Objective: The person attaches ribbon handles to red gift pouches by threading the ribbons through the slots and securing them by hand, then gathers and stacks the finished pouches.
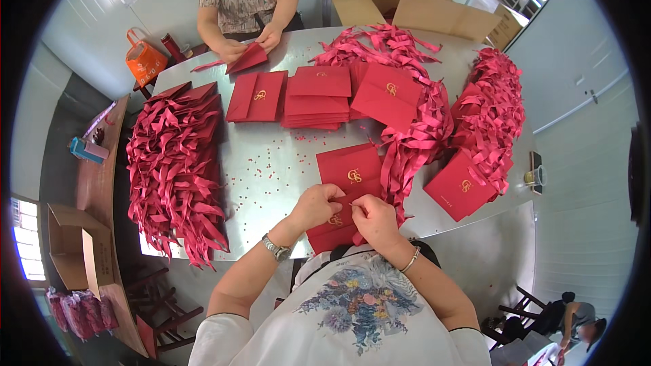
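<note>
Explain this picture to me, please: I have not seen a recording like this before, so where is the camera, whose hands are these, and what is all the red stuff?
There is no machine here. The single picture comes from a wide fisheye camera worn on a person's head, looking down, so straight edges bend near the rim. The two forearms coming up from the lower edge are the wearer's own. The left hand, with a wristwatch, and the right hand, with a bracelet, both pinch a red paper bag with a gold emblem, lying flat on the metal table. Piles of red ribbons lie at the left, middle and right. A stack of flat red bags sits further back, and small red paper dots are scattered between. Across the table a second person's hands work on another red bag. Cardboard boxes stand behind.
</note>
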Available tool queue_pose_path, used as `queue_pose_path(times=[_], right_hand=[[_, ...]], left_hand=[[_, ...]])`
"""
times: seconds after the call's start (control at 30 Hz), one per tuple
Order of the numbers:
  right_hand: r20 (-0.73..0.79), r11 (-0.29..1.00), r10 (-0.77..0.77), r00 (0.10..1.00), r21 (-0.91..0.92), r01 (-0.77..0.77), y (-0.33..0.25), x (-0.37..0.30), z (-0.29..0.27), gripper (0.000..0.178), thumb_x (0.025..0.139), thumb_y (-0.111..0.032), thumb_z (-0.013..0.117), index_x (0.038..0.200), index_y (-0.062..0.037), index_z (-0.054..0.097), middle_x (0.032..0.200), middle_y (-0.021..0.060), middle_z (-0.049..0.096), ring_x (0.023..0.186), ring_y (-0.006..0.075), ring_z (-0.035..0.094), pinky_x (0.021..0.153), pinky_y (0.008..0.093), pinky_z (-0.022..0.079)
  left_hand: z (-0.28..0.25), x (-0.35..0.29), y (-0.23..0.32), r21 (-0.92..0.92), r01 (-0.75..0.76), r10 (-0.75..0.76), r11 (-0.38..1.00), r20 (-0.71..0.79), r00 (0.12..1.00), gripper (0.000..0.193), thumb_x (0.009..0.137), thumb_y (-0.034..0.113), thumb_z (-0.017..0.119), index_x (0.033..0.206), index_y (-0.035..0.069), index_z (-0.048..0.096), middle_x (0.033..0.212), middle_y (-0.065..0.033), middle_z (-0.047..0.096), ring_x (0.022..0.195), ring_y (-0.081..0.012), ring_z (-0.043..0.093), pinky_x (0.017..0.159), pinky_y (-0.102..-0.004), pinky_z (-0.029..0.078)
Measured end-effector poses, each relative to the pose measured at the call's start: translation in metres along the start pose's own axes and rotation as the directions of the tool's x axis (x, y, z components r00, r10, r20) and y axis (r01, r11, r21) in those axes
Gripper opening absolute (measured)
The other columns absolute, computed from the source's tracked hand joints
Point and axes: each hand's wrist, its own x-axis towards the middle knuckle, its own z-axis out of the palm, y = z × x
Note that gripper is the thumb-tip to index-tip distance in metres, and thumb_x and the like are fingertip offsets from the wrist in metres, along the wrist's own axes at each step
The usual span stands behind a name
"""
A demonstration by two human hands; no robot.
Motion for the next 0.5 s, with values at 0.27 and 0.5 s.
queue_pose_path(times=[0.27,0.5], right_hand=[[-0.027,0.999,-0.042,0.999,0.027,0.043,-0.004,0.003,0.002,0.005,0.076,-0.005,0.064,0.080,-0.0033,0.061,0.074,0.0142,0.063,0.067,0.0311,0.063,0.059,0.0385,0.051],[0.154,0.902,-0.244,0.957,-0.327,0.282,-0.007,0.004,0.000,0.007,0.075,-0.006,0.059,0.074,-0.0029,0.054,0.070,0.0141,0.059,0.064,0.0318,0.061,0.057,0.0415,0.049]], left_hand=[[0.002,-0.002,-0.004,-0.032,-0.039,0.039,0.999,-0.015,0.999,0.024,0.072,0.007,0.065,0.095,0.002,0.065,0.082,-0.0134,0.066,0.075,-0.0228,0.063,0.068,-0.0325,0.049],[0.010,-0.012,0.012,0.096,-0.102,0.111,0.990,-0.101,0.989,0.024,0.074,0.010,0.062,0.096,0.005,0.064,0.086,-0.0148,0.066,0.081,-0.0310,0.063,0.070,-0.0381,0.049]])
